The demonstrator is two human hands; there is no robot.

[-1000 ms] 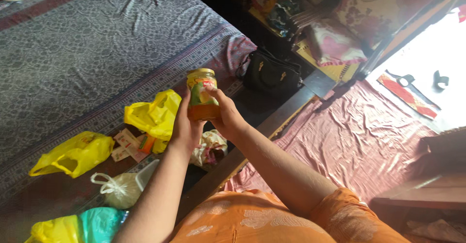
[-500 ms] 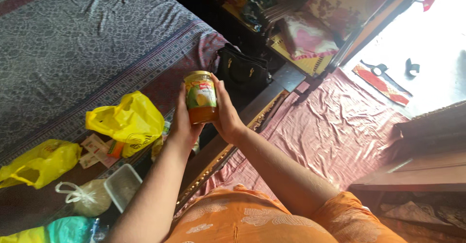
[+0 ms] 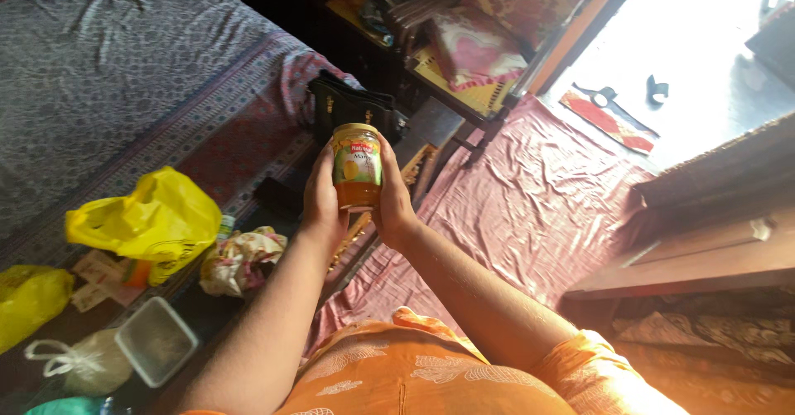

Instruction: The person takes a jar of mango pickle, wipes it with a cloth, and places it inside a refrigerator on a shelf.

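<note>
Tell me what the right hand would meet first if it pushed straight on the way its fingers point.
The right hand points up and away, along the glass jar of orange preserve it grips with the left hand. Beyond its fingertips, the black handbag probably comes first, though depth is unclear: the bag may lie lower.

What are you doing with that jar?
A person in an orange top holds a small glass jar of orange spread with a yellowish lid upright in front of them, the left hand and right hand cupping its sides. Below on the patterned bedspread lie a yellow plastic bag and a clear plastic tub.
</note>
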